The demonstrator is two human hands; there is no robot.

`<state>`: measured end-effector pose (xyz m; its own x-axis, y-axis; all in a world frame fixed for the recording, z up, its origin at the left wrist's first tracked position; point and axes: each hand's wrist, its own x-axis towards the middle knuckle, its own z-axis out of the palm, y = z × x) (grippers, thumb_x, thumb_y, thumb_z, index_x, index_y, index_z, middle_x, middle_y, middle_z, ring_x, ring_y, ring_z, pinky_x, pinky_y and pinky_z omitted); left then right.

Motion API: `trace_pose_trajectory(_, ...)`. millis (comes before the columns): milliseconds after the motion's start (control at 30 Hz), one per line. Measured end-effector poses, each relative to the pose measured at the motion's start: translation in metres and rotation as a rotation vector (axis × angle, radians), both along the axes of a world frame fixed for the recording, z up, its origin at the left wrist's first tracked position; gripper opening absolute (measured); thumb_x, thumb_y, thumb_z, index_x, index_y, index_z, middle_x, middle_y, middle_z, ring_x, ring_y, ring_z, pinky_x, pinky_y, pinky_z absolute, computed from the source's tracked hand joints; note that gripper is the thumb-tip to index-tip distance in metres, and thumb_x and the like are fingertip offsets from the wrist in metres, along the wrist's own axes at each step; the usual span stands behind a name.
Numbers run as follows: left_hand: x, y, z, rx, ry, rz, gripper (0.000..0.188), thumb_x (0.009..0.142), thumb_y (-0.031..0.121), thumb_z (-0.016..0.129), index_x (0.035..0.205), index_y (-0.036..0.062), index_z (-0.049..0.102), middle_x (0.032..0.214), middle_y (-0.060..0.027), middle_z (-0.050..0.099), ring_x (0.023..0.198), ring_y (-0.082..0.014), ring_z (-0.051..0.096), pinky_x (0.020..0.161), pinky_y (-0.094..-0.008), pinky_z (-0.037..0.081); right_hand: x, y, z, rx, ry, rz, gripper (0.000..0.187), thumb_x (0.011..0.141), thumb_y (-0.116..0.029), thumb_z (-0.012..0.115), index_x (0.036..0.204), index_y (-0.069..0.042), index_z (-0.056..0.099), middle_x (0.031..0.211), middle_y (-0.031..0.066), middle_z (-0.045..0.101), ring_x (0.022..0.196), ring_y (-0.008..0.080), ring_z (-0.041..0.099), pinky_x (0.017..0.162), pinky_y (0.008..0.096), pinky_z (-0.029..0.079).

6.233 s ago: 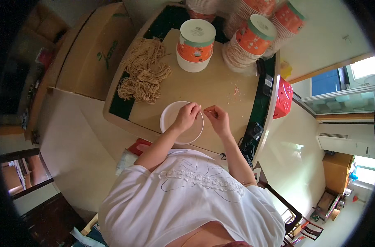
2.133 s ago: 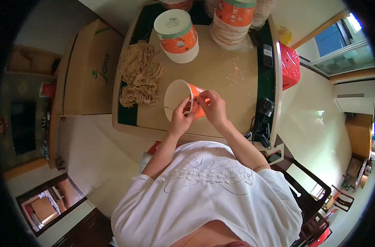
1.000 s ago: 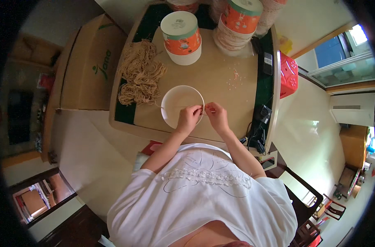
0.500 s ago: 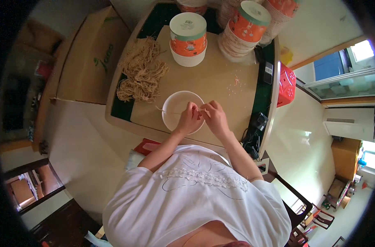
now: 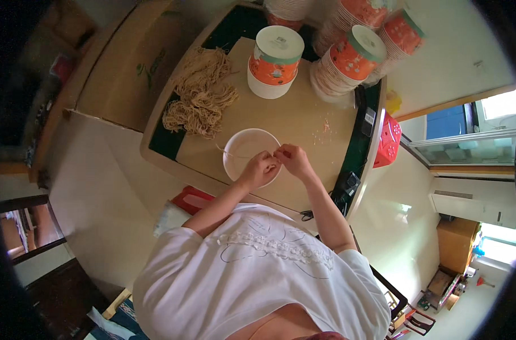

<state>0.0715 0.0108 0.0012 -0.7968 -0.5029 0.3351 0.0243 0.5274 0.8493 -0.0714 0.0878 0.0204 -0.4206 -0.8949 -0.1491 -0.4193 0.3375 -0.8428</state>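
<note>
My left hand (image 5: 262, 169) is closed over the near right part of a round white bowl (image 5: 234, 170). Its fingers pinch a length of thin beige twine (image 5: 229, 153), whose loose end runs across the bowl and over its left rim. My right hand (image 5: 295, 162) is closed too, at the bowl's right rim, with its fingertips almost touching the left ones. It seems to pinch the same twine, though the fingers hide that part. A tangled heap of beige twine (image 5: 201, 93) lies to the far left of the bowl.
Behind the bowl stands an upturned stack of orange and white paper bowls (image 5: 275, 65). More nested bowls (image 5: 351, 59) fill the far right. Small crumbs (image 5: 325, 130) lie on the brown board. Black devices (image 5: 347, 184) with cables line the right edge. A cardboard box (image 5: 130, 68) stands left.
The whole view has shifted and tilted slightly. My hands stay close together over the bowl, the right one with its fingertips drawn in more tightly.
</note>
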Motion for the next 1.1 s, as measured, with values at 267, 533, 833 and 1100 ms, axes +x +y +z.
trace_pose_trajectory(267,0.0,-0.004,0.01,-0.43,-0.1,0.07,0.007,0.077,0.013,0.062,0.075,0.0059,0.06,0.076,-0.0096,0.053,0.073,-0.026,0.055,0.064,-0.0376,0.049,-0.001,0.0,-0.01,0.054,0.033,-0.008,0.012,0.079,-0.012,0.063,0.085,-0.001,0.067,0.075,0.0086,0.064,0.066,0.014,0.059,0.061,0.0274,0.048)
trace_pose_trajectory(533,0.0,-0.002,0.003,-0.159,-0.066,0.038,0.01,0.08,0.014,0.061,0.077,0.0043,0.06,0.081,-0.0107,0.056,0.076,-0.024,0.058,0.063,-0.0353,0.048,0.0,0.01,-0.027,-0.037,-0.04,-0.075,0.011,0.079,-0.01,0.064,0.085,-0.001,0.066,0.077,0.0098,0.064,0.069,0.0136,0.06,0.064,0.0269,0.048)
trace_pose_trajectory(833,0.0,-0.015,-0.029,1.249,-0.184,-0.072,0.019,0.092,0.018,0.05,0.087,0.0038,0.062,0.075,0.0011,0.059,0.061,-0.006,0.05,0.055,-0.0199,0.041,0.026,0.017,-0.015,-0.173,-0.015,-0.199,0.008,0.081,-0.005,0.062,0.085,0.001,0.066,0.075,0.0068,0.062,0.067,0.0108,0.057,0.062,0.024,0.046)
trace_pose_trajectory(1100,0.004,-0.021,-0.019,1.047,-0.434,-0.119,0.008,0.085,0.012,0.062,0.086,0.0034,0.063,0.068,0.0039,0.055,0.06,-0.004,0.048,0.054,-0.0209,0.039,0.032,0.019,-0.029,-0.211,-0.25,-0.354,0.008,0.083,-0.005,0.061,0.087,0.0,0.066,0.07,0.0032,0.061,0.063,0.0068,0.053,0.058,0.0215,0.043)
